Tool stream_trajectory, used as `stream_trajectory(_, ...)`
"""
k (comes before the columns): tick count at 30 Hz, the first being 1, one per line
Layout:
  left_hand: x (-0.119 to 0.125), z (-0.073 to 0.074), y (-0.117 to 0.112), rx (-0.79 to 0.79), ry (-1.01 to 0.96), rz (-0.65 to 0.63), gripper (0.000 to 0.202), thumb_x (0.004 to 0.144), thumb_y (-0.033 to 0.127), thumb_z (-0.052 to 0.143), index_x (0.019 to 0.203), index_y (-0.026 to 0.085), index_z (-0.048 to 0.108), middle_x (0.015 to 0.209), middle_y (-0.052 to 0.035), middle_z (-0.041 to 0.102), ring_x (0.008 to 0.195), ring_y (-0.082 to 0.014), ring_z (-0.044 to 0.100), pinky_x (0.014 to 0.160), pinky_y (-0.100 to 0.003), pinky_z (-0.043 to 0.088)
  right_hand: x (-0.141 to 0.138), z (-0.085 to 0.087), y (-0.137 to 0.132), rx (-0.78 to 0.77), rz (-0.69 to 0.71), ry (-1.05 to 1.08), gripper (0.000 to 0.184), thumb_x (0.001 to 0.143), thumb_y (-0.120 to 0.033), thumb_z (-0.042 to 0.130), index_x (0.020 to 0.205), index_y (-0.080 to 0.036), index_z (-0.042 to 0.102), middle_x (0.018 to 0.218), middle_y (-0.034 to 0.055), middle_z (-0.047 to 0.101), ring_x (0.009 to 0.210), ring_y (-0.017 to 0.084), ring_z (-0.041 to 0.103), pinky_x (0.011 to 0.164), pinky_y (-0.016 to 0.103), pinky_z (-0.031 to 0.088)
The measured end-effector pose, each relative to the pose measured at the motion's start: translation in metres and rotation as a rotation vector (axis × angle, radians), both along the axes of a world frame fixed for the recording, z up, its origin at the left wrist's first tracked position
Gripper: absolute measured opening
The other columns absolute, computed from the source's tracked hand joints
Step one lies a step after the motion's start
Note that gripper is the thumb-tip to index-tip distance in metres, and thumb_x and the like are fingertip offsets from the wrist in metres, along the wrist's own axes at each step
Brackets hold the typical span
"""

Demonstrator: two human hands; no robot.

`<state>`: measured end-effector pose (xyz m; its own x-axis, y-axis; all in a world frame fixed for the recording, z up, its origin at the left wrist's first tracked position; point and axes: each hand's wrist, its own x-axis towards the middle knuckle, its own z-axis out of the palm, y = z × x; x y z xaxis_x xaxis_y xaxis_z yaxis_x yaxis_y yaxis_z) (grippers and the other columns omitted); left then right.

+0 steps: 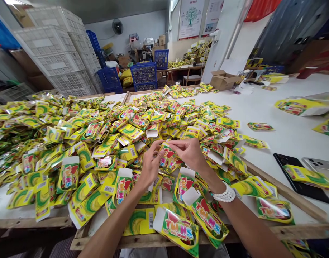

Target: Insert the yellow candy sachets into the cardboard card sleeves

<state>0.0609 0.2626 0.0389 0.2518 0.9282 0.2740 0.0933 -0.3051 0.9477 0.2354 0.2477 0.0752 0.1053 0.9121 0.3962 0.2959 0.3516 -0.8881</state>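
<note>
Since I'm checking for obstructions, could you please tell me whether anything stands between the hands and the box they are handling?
Nothing visible does: the left hand and right hand both touch the yellow-and-green box. Other boxes lie around it, none between.

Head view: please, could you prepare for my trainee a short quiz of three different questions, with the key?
1. What do the left hand and right hand have in their grip?
2. True or false: the white bracelet is worn on the left wrist.
3. What lies across the black phone? (a) a fan (b) a yellow carton (c) a blue crate

Key:
1. A fruit-printed carton.
2. False; it is on the right wrist.
3. b
</note>
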Motion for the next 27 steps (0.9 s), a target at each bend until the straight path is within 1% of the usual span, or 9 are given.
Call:
stream_trajectory(3, -0.001, 0.002, 0.000, 0.025, 0.008, 0.015, 0.038, 0.098, 0.046, 0.062, 0.130, 0.026, 0.068, 0.100, -0.0008, 0.071, 0.074, -0.0159, 0.055, 0.066, -0.026, 0.042, -0.004, -0.003, 0.000, 0.065, -0.041, -0.055, 0.017, 0.085, -0.030, 0.074, 0.092, -0.028, 0.089, 0.096, 0.0054, 0.085, 0.084, 0.033, 0.083, 0.081, 0.045, 0.068)
stream_trajectory(6, -0.002, 0.005, -0.001, 0.029, 0.009, 0.019, 0.035, 0.099, 0.045, 0.062, 0.128, 0.027, 0.069, 0.092, 0.0012, 0.068, 0.065, -0.0131, 0.047, 0.060, -0.025, 0.037, -0.005, -0.004, 0.000, 0.070, -0.026, -0.058, 0.017, 0.085, -0.029, 0.074, 0.094, -0.029, 0.089, 0.098, 0.0055, 0.084, 0.085, 0.033, 0.083, 0.082, 0.047, 0.068)
stream_trajectory(8, -0.002, 0.005, -0.002, 0.028, 0.011, 0.014, 0.034, 0.099, 0.044, 0.062, 0.127, 0.027, 0.069, 0.093, 0.0009, 0.067, 0.067, -0.0133, 0.048, 0.061, -0.025, 0.038, -0.004, -0.003, -0.001, 0.047, -0.026, -0.018, 0.017, 0.085, -0.030, 0.074, 0.093, -0.028, 0.089, 0.096, 0.0055, 0.085, 0.085, 0.033, 0.083, 0.081, 0.047, 0.069)
stream_trajectory(11, -0.002, 0.005, -0.003, 0.039, 0.025, 0.012, 0.036, 0.099, 0.045, 0.061, 0.129, 0.027, 0.070, 0.100, -0.0012, 0.069, 0.076, -0.0162, 0.055, 0.066, -0.025, 0.042, -0.004, -0.003, -0.001, 0.009, -0.045, 0.048, 0.015, 0.083, -0.031, 0.076, 0.090, -0.025, 0.089, 0.090, 0.0065, 0.085, 0.083, 0.032, 0.083, 0.080, 0.045, 0.069)
stream_trajectory(14, -0.002, 0.005, -0.002, 0.036, 0.033, 0.014, 0.039, 0.099, 0.049, 0.061, 0.131, 0.028, 0.069, 0.101, -0.0020, 0.070, 0.081, -0.0187, 0.058, 0.069, -0.026, 0.045, -0.006, -0.003, -0.002, 0.007, -0.068, 0.078, 0.016, 0.083, -0.031, 0.078, 0.091, -0.022, 0.088, 0.093, 0.0077, 0.085, 0.085, 0.032, 0.083, 0.082, 0.044, 0.070)
stream_trajectory(17, -0.003, 0.005, -0.002, 0.045, 0.039, 0.005, 0.039, 0.099, 0.049, 0.061, 0.131, 0.028, 0.070, 0.099, -0.0015, 0.070, 0.080, -0.0188, 0.058, 0.069, -0.027, 0.045, -0.008, -0.004, -0.003, 0.010, -0.097, 0.104, 0.015, 0.083, -0.029, 0.080, 0.093, -0.022, 0.088, 0.098, 0.0089, 0.085, 0.088, 0.032, 0.083, 0.083, 0.043, 0.070)
stream_trajectory(21, -0.003, 0.005, -0.001, 0.062, 0.034, 0.007, 0.038, 0.099, 0.047, 0.061, 0.131, 0.029, 0.071, 0.101, -0.0011, 0.070, 0.076, -0.0171, 0.055, 0.068, -0.026, 0.042, -0.010, -0.003, -0.004, 0.017, -0.105, 0.110, 0.013, 0.083, -0.027, 0.080, 0.092, -0.021, 0.088, 0.097, 0.0095, 0.085, 0.087, 0.032, 0.083, 0.084, 0.044, 0.070)
stream_trajectory(23, -0.003, 0.007, -0.002, 0.050, 0.017, 0.001, 0.037, 0.099, 0.047, 0.062, 0.130, 0.028, 0.071, 0.099, -0.0007, 0.070, 0.074, -0.0165, 0.054, 0.068, -0.026, 0.043, -0.010, -0.003, -0.004, 0.037, -0.102, 0.100, 0.016, 0.084, -0.027, 0.079, 0.096, -0.022, 0.088, 0.100, 0.0088, 0.085, 0.088, 0.032, 0.083, 0.085, 0.044, 0.070)
stream_trajectory(27, -0.004, 0.012, -0.002, 0.032, 0.004, -0.021, 0.037, 0.098, 0.046, 0.062, 0.127, 0.026, 0.072, 0.093, -0.0006, 0.069, 0.071, -0.0162, 0.051, 0.068, -0.027, 0.044, -0.007, -0.002, -0.004, 0.044, -0.072, 0.094, 0.025, 0.084, -0.031, 0.080, 0.106, -0.021, 0.087, 0.101, 0.0083, 0.084, 0.088, 0.032, 0.084, 0.080, 0.043, 0.071)
